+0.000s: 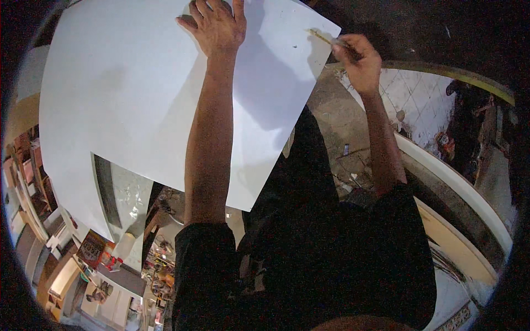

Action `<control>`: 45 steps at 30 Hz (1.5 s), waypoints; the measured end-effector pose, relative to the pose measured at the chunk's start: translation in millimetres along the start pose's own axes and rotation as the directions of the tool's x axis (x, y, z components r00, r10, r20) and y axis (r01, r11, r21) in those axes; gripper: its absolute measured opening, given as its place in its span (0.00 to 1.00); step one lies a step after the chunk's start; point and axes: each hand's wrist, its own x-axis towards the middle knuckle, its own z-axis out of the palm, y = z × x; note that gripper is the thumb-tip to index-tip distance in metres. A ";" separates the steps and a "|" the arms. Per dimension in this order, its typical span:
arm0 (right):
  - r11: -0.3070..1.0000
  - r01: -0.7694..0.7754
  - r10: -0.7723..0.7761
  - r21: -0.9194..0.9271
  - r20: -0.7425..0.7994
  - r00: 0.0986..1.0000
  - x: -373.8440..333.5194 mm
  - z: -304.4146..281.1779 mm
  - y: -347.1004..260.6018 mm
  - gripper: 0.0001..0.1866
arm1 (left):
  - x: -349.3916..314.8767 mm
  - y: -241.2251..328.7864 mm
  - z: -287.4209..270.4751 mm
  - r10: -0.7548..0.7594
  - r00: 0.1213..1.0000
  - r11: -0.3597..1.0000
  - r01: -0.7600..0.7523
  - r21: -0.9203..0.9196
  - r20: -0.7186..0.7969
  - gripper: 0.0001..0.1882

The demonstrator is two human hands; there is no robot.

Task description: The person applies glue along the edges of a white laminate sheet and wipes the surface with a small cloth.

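A large white board (138,71) with a cut-out at its near left lies in front of me. My left hand (216,26) rests flat on its far part, fingers spread and holding nothing. Just past the board's right edge, my right hand (359,59) is closed around a thin yellow stick-like tool (320,36). The far end of that tool reaches over the board's far right corner; its exact kind does not show. Near this end are small dark marks (295,47) on the white surface.
Beyond my right forearm, long pale boards (458,165) and a white tile-patterned surface (414,94) lie at the right. A cluttered pile of small items (163,270) and a red-and-dark box (93,247) are at the lower left. Debris is scattered on the floor (348,127).
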 end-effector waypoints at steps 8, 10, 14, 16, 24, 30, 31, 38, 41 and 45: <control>0.944 0.136 -0.129 -0.299 0.044 0.991 52.8 31.8 28.4 0.03 | 0.0 8.5 3.7 0.008 1.000 0.999 -0.008 -0.031 0.015 0.30; 0.929 0.241 -0.244 -0.281 0.022 0.969 40.4 32.6 26.2 0.05 | 1.1 8.6 -0.8 -0.002 0.999 0.998 0.005 -0.058 0.050 0.31; 0.886 0.312 -0.292 -0.343 0.110 0.950 27.0 31.1 21.8 0.07 | 0.1 4.1 3.1 0.022 0.999 1.000 -0.022 -0.011 -0.047 0.30; 0.896 0.327 -0.305 -0.299 0.118 0.945 55.4 32.8 32.7 0.06 | 2.3 6.9 6.8 0.022 0.998 1.000 -0.022 -0.001 -0.057 0.29; 0.820 0.356 -0.335 -0.449 0.127 0.933 32.8 38.5 22.3 0.06 | 0.6 3.5 2.5 0.031 0.997 0.998 -0.035 -0.055 -0.074 0.29; 0.884 0.344 -0.322 -0.317 0.122 0.939 40.9 39.7 35.1 0.08 | -3.6 1.6 3.1 0.063 0.990 0.992 -0.076 -0.098 -0.124 0.29; 0.798 0.314 -0.273 -0.514 0.156 0.949 23.6 39.2 20.5 0.09 | -4.7 0.6 2.6 0.044 0.994 0.993 -0.055 -0.101 -0.102 0.29; 0.987 0.135 -0.104 -0.091 0.289 0.952 111.8 36.8 60.3 0.10 | -3.1 8.6 3.0 0.068 0.992 0.991 -0.079 -0.104 -0.109 0.29; 0.869 0.320 -0.311 -0.376 0.088 0.946 48.9 52.0 44.1 0.07 | 1.8 1.8 -1.3 0.024 0.996 0.998 -0.029 -0.061 -0.085 0.30; 0.800 0.362 -0.358 -0.479 0.104 0.928 67.9 52.6 39.6 0.06 | 2.8 9.5 -5.9 0.018 0.999 0.997 -0.021 -0.074 -0.051 0.32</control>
